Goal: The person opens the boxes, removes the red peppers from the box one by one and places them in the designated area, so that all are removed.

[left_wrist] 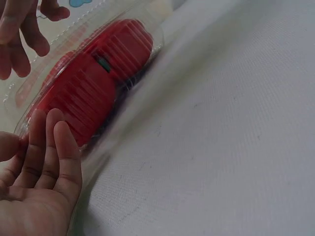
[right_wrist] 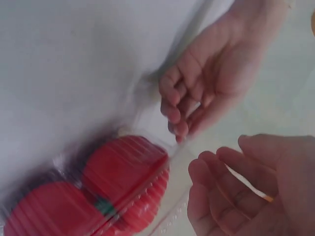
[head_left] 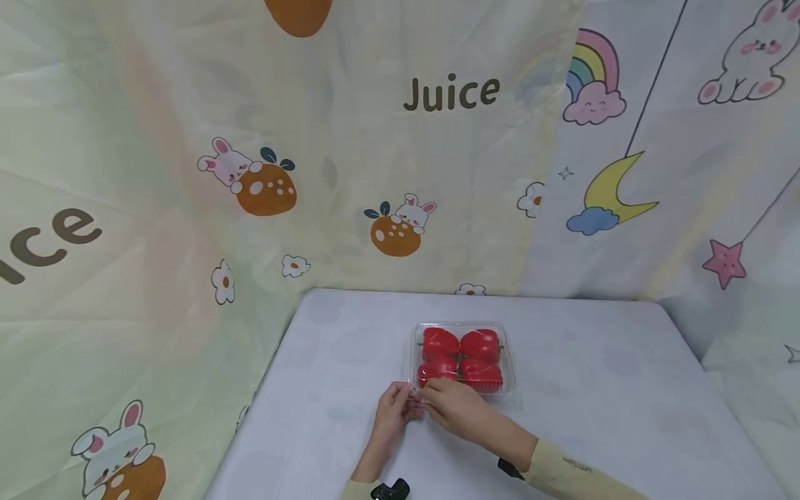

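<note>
A clear plastic clamshell box (head_left: pixel 510 364) with several red bell peppers (head_left: pixel 481 345) in it stands on the table, its ribbed side facing me. At its near left corner, my left hand (head_left: pixel 392 411) pinches the box's edge between thumb and fingers; the left wrist view shows this hand (left_wrist: pixel 47 177) palm up against the corner. Close over the same corner is my right hand (head_left: pixel 459 410), its fingers loosely bent. In the right wrist view, that hand (right_wrist: pixel 256 187) has nothing between its fingers, beside the box's rim. A green stem (left_wrist: pixel 104 64) shows between two peppers.
The table (head_left: pixel 350 347) has a white cloth over it. Behind it and on both sides hang printed curtains (head_left: pixel 337 139) with rabbits, fruit and the word Juice. A black wrist strap (head_left: pixel 390 489) sits on my left forearm.
</note>
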Demonstrator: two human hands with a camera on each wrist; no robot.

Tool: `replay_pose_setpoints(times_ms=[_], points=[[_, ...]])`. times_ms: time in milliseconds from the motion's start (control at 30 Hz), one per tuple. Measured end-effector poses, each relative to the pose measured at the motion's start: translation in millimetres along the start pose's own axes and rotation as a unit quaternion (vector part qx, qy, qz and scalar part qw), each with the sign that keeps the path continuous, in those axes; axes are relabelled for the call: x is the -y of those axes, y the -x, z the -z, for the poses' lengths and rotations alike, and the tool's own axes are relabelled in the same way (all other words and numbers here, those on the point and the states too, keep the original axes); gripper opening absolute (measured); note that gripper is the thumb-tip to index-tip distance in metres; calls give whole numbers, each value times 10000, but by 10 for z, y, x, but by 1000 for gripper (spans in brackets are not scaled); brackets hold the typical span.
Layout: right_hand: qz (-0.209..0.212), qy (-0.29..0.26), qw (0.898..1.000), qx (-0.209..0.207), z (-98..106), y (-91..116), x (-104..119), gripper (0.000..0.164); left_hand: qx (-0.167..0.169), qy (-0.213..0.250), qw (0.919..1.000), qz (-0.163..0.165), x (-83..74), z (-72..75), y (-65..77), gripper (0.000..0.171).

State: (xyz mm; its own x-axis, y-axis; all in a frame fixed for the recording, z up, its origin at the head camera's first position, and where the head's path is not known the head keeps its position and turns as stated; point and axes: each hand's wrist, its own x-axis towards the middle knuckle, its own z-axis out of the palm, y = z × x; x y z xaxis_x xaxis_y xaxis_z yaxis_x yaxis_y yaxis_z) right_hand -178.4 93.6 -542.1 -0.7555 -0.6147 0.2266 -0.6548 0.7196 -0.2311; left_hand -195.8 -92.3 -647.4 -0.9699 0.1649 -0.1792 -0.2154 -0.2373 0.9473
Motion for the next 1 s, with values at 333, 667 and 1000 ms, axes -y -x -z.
replay_pose_setpoints(times_ms=[333, 667, 1000], points=[[-198, 1277, 9915, 133, -220, -141, 113, 40, -358, -7, 9992, 184, -18, -59, -6, 23], [-560, 1713, 9833, 263, -288, -292, 213, 44, -468, 41, 9987, 194, -56, -82, 8, 20], [-622, 1768, 9812, 452, -315, -406, 259, 41, -593, -38, 9975, 385, -64, -94, 3, 24]])
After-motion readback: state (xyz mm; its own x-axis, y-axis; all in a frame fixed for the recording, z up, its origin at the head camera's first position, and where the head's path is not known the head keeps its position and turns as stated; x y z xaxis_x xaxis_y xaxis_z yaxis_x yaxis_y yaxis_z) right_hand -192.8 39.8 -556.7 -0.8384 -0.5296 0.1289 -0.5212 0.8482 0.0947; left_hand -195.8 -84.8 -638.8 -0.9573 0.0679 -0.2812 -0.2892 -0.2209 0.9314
